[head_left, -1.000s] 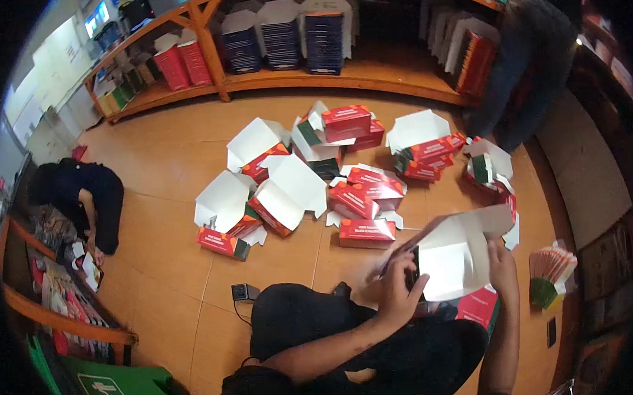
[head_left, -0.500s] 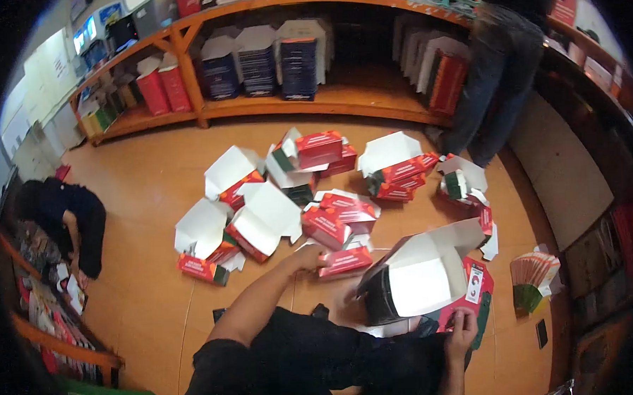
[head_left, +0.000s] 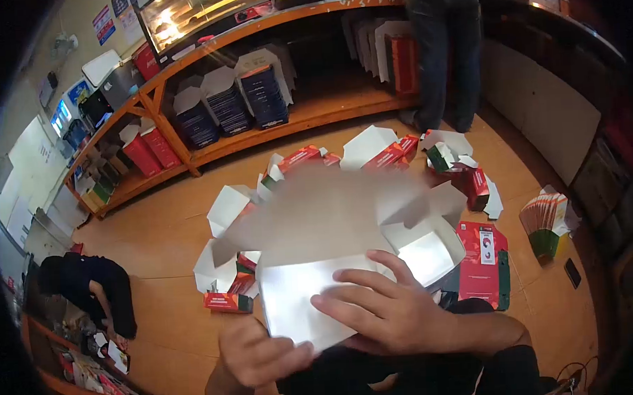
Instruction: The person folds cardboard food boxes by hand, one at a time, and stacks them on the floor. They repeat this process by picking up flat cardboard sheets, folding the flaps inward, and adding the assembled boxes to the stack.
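Note:
An open carton with a white inside [head_left: 299,286] is held up close in front of me, its upper flap blurred. My left hand [head_left: 256,352] wraps its fingers round the carton's lower left edge. My right hand [head_left: 381,304] lies over the lower right part of the white inside, fingers spread against it. Just behind and to the right stands another open white-lined box [head_left: 426,253]. Beside that, a flat red and green carton [head_left: 479,279] lies on the floor.
Red and white boxes [head_left: 381,149] lie around the floor ahead. At right are a fanned stack of cartons [head_left: 543,219] and a phone [head_left: 573,274]. One person [head_left: 451,50] stands at the shelf [head_left: 327,112]; another [head_left: 98,288] crouches at left.
Both hands have come together at a white-lined carton now raised before me. My left hand has left the red boxes, my right hand the flat carton. The view has shifted.

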A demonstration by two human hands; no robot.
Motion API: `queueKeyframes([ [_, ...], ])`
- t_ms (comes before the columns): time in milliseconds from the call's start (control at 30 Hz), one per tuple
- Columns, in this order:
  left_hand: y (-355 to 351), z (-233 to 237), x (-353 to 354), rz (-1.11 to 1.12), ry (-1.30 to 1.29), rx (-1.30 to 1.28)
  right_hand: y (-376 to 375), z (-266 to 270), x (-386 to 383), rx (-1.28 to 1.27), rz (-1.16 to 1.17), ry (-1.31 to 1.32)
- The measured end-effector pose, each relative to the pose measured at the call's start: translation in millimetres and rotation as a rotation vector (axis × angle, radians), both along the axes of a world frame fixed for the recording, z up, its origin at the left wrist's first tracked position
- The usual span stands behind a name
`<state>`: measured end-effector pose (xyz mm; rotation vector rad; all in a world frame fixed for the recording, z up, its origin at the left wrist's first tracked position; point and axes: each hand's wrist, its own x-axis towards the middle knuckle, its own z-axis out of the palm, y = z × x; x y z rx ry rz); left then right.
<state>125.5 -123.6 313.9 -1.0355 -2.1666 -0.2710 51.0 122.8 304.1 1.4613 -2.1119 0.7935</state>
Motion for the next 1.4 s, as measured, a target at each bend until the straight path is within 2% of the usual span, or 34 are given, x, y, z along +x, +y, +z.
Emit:
queueKeyframes([
  [33,2.7,0.6,-1.4,-0.005,0.006,0.008,2.5,-1.4,-5.4,0.096,0.05,0.022],
  [100,11.8,-1.9,-8.4,-0.221,0.108,0.124,21.1,4.3,-5.8,0.197,0.065,-0.016],
  [133,25.9,-26.4,-23.0,-0.313,0.251,0.442,33.0,7.8,-5.3,0.105,-0.012,0.003],
  [167,32.0,-58.3,-23.6,-0.293,0.138,0.798,46.6,11.6,-6.0,0.017,-0.084,0.023],
  [200,38.1,-74.1,-35.1,-0.285,0.151,0.827,63.7,11.1,-7.7,-0.016,-0.127,0.021],
  [300,60.0,-115.0,-68.4,-0.356,-0.11,0.358,108.4,-7.5,-9.5,-0.07,-0.19,-0.011],
  [367,82.4,-147.2,-94.5,-0.221,-0.425,0.187,119.8,-44.2,-20.1,-0.018,-0.138,-0.041],
  [433,94.7,-184.8,-125.0,-0.241,-0.377,0.137,117.5,-67.7,-37.4,0.058,-0.142,-0.036],
  [500,95.5,-201.7,-144.2,-0.125,-0.583,-0.059,113.3,-91.1,-68.4,0.179,-0.196,-0.087],
  [567,91.1,-204.1,-146.0,-0.14,-0.516,-0.02,116.2,-99.7,-81.7,0.273,-0.235,-0.174],
  [667,87.7,-206.5,-143.6,-0.276,-0.491,0.334,112.6,-99.4,-83.8,0.41,-0.297,-0.267],
  [800,91.1,-206.7,-142.8,-0.338,-0.42,0.326,110.0,-97.6,-82.8,0.563,-0.355,-0.304],
  [933,97.3,-212.8,-141.6,-0.408,-0.41,0.292,113.0,-105.8,-74.6,0.56,-0.394,-0.284],
  [1000,100.7,-213.9,-140.5,-0.404,-0.375,0.317,115.6,-106.6,-75.7,0.635,-0.434,-0.29],
  [1033,101.6,-210.7,-136.8,-0.33,-0.341,0.252,116.0,-102.4,-79.0,0.641,-0.43,-0.287],
  [1100,101.6,-209.8,-134.7,-0.254,-0.299,0.173,114.2,-89.3,-87.0,0.636,-0.166,-0.416],
  [1133,103.0,-211.9,-135.2,-0.241,-0.274,0.186,111.8,-83.3,-88.0,0.604,-0.149,-0.568],
  [1167,103.7,-211.8,-135.8,-0.229,-0.25,0.2,100.1,-73.7,-88.9,0.601,-0.147,-0.563],
  [1233,102.7,-211.7,-136.1,-0.23,-0.257,0.16,65.5,-59.4,-88.4,0.589,-0.452,-0.969],
  [1300,106.7,-210.9,-134.1,-0.237,-0.266,0.123,56.1,-95.8,-102.7,0.577,-0.465,-0.931],
  [1367,107.4,-209.3,-131.0,-0.063,-0.267,0.202,38.2,-106.3,-105.3,0.545,-0.446,-0.357],
  [1400,106.5,-207.9,-131.4,-0.064,-0.267,0.196,34.6,-100.5,-104.9,0.454,-0.367,-0.294],
])
